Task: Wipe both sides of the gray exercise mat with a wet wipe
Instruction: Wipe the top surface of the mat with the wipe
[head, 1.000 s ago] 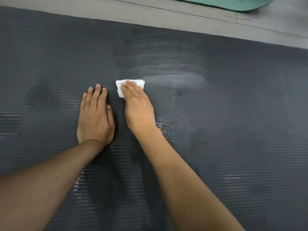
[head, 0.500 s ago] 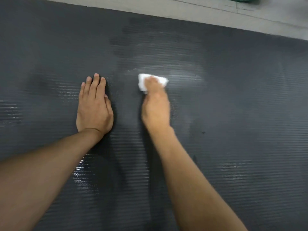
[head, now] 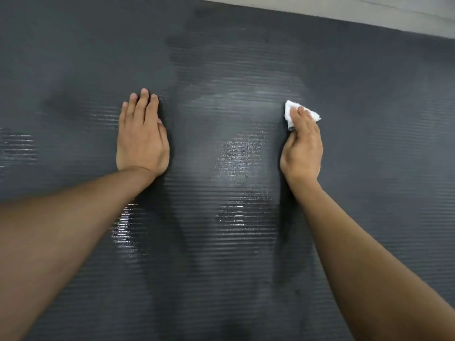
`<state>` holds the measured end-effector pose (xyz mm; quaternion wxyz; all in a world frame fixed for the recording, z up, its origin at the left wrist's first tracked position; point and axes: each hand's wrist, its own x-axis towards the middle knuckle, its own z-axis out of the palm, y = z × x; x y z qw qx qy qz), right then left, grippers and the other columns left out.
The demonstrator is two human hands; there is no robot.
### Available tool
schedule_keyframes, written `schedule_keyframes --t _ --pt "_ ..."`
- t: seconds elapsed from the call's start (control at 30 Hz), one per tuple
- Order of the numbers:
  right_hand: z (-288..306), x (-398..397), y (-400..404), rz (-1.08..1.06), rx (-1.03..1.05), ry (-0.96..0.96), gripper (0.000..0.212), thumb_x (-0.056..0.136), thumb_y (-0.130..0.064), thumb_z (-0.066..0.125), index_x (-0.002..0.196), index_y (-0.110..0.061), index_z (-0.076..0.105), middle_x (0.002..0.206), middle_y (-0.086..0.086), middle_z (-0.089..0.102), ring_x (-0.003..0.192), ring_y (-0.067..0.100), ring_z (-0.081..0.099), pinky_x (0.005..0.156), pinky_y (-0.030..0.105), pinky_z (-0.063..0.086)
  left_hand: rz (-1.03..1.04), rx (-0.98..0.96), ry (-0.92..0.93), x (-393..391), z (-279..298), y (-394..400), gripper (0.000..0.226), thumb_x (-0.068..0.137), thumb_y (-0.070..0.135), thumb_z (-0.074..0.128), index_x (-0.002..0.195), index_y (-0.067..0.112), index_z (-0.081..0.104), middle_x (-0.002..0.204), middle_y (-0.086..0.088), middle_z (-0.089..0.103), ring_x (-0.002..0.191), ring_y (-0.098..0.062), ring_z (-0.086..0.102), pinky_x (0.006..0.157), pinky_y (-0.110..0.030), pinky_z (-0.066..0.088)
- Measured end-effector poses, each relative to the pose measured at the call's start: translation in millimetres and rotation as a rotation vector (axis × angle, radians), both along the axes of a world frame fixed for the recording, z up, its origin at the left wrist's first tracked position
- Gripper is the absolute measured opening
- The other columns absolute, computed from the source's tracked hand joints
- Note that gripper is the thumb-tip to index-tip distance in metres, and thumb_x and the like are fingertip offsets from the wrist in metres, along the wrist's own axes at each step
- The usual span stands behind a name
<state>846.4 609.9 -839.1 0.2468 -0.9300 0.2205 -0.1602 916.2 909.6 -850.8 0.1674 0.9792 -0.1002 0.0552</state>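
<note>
The gray ribbed exercise mat (head: 369, 168) lies flat and fills nearly the whole view, with shiny wet streaks down its middle. My left hand (head: 141, 141) rests flat on the mat, palm down and fingers straight. My right hand (head: 301, 143) is to the right of the wet patch and holds a crumpled white wet wipe (head: 290, 112) against the mat. The fingers lie over the wipe and the thumb is at its lower left edge. Most of the wipe is hidden under the fingers.
A strip of pale floor (head: 344, 8) shows beyond the mat's far edge at the top right. Wet glossy patches (head: 241, 156) lie between my two hands and near my left forearm.
My right hand has slid the wipe to the right across the mat, away from my left hand. My left hand has stayed flat in place. The view has tilted down slightly.
</note>
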Motion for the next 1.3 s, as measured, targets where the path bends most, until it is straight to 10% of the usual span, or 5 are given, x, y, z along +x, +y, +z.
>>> schedule_keyframes --t 0.27,0.53,0.77,1.07,1.3 --pt "-1.0 -1.8 -4.6 0.049 -0.037 0.022 0.046 0.101 -0.012 0.033 0.143 -0.021 0.047 0.151 -0.005 0.042 0.142 0.013 0.031 0.118 0.026 0.022 -0.42 0.069 0.045 -164.3 49.3 0.3 0.038 0.094 0.017 0.058 0.131 0.008 0.062 0.153 -0.017 0.046 0.121 -0.041 0.055 0.104 -0.048 0.044" --pt "9.4 3.2 66.7 0.009 0.052 0.041 0.04 0.088 -0.001 0.039 0.119 -0.004 0.063 0.125 0.013 0.063 0.117 0.033 0.055 0.104 0.038 0.04 -0.59 0.296 0.482 -271.9 52.5 20.3 0.132 0.071 0.088 0.056 0.163 0.023 -0.012 0.17 -0.005 -0.019 0.157 -0.026 -0.016 0.124 -0.045 -0.003" --pt "11.4 -5.0 144.4 0.588 -0.061 0.104 0.048 0.088 -0.002 0.041 0.132 -0.007 0.056 0.139 0.008 0.055 0.134 0.026 0.044 0.115 0.034 0.027 -0.522 0.461 0.6 -270.7 67.1 1.2 0.132 0.079 0.085 0.05 0.147 0.022 -0.044 0.154 -0.007 -0.051 0.147 -0.029 -0.04 0.125 -0.048 -0.014" --pt "28.3 -45.6 10.8 0.075 -0.009 0.187 0.048 0.083 -0.006 0.03 0.122 -0.003 0.058 0.132 0.014 0.057 0.122 0.034 0.051 0.105 0.041 0.04 -0.485 0.619 0.659 -270.1 75.0 -13.6 0.135 0.079 0.086 0.049 0.141 0.019 -0.051 0.15 -0.011 -0.054 0.145 -0.032 -0.041 0.126 -0.049 -0.012" --pt "29.4 -37.8 165.1 0.71 -0.027 0.242 0.047 0.09 -0.005 0.044 0.137 -0.01 0.049 0.145 0.004 0.045 0.137 0.024 0.036 0.112 0.029 0.026 -0.471 0.7 0.652 -273.1 75.6 -15.3 0.137 0.079 0.086 0.05 0.135 0.018 -0.055 0.151 -0.011 -0.053 0.146 -0.032 -0.039 0.126 -0.048 -0.01"
